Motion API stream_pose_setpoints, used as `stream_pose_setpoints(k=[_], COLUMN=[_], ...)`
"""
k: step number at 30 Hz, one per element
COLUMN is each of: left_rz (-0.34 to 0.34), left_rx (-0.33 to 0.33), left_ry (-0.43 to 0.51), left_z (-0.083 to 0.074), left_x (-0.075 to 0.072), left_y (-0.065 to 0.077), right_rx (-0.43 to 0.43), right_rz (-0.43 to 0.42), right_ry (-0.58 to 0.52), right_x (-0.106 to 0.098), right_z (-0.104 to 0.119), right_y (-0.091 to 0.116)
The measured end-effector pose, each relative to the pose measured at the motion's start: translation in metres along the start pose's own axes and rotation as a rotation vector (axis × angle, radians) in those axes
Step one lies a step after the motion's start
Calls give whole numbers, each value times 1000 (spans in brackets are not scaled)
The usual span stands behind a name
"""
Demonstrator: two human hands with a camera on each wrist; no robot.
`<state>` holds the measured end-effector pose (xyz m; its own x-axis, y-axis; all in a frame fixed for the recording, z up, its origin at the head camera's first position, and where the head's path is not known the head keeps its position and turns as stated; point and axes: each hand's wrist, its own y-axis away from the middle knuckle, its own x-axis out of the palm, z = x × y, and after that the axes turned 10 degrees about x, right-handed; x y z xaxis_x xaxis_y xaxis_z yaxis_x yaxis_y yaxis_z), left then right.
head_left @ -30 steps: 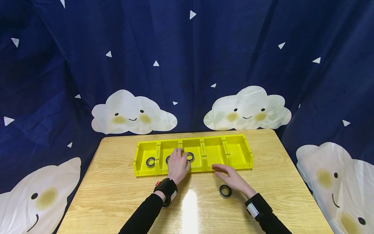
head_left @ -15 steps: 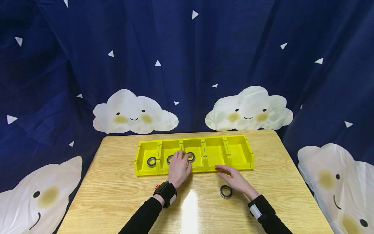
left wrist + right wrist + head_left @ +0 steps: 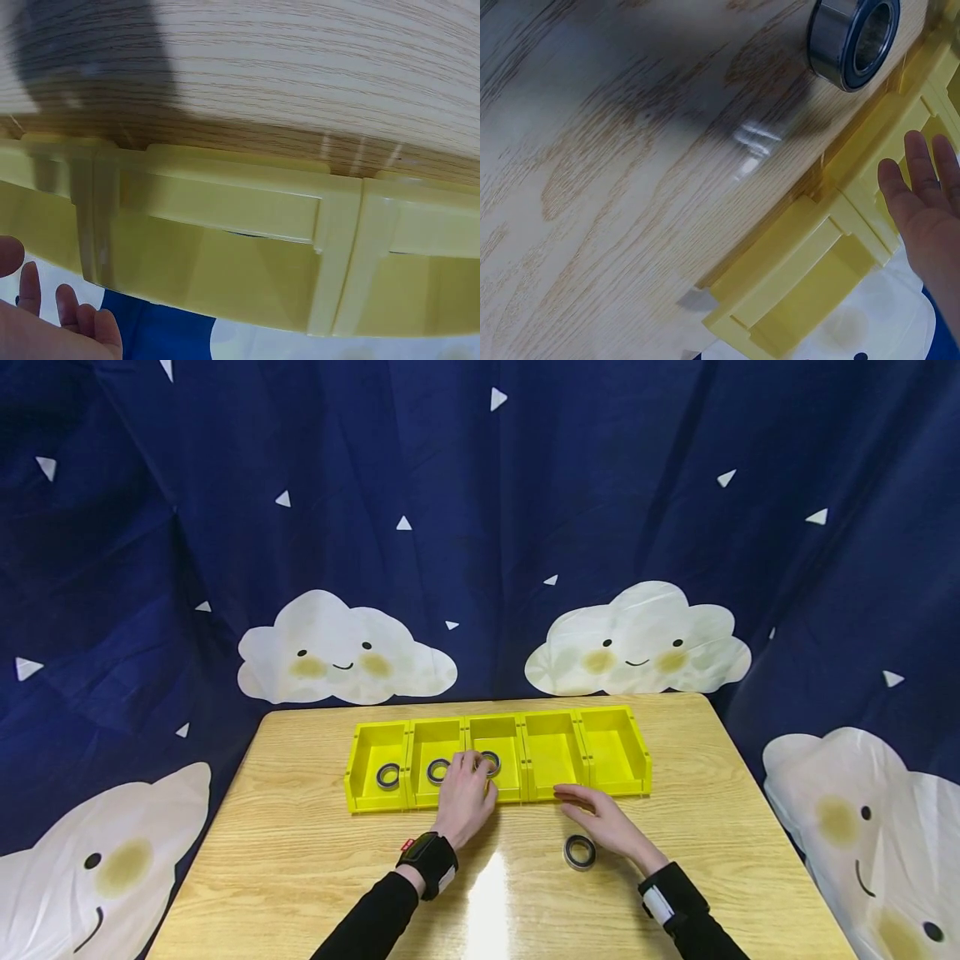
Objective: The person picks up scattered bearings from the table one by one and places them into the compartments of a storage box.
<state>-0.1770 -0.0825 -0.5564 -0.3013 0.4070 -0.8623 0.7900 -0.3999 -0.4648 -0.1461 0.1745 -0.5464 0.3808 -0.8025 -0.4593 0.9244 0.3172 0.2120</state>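
Left hand (image 3: 463, 799) has shifted slightly right, curved over the mid-frame bearing (image 3: 497, 765), pinch undeterminable; right hand (image 3: 600, 821) is relaxed, fingers extended; three bearings (image 3: 378, 777) lie in yellow bins (image 3: 553, 756), leaving one loose bearing (image 3: 568, 853) on the table (image 3: 285, 827), lower right.

We reach forward: left forearm (image 3: 371, 914) slanting inward, left hand (image 3: 463, 797) back up, fingers loosely bent. Our right forearm (image 3: 705, 931) slants inward too; right hand (image 3: 603, 820) has fingers extended, thumb apart. Hands well apart.
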Motion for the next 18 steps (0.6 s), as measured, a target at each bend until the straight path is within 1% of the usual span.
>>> stream_pose_setpoints(k=[5,8,13,18], left_rz=[-11,-9,3,8], left_rx=[14,8,-2,-9], left_ry=[4,9,21,21], left_z=[-2,-4,-6,-7], left_x=[2,2,3,6], left_y=[1,1,3,3], right_rx=[3,15,9,3], right_rz=[3,2,18,36], right_ry=[0,-2,1,-32], right_x=[1,2,3,3], right_z=[0,-1,-4,-5], right_y=[0,0,1,2])
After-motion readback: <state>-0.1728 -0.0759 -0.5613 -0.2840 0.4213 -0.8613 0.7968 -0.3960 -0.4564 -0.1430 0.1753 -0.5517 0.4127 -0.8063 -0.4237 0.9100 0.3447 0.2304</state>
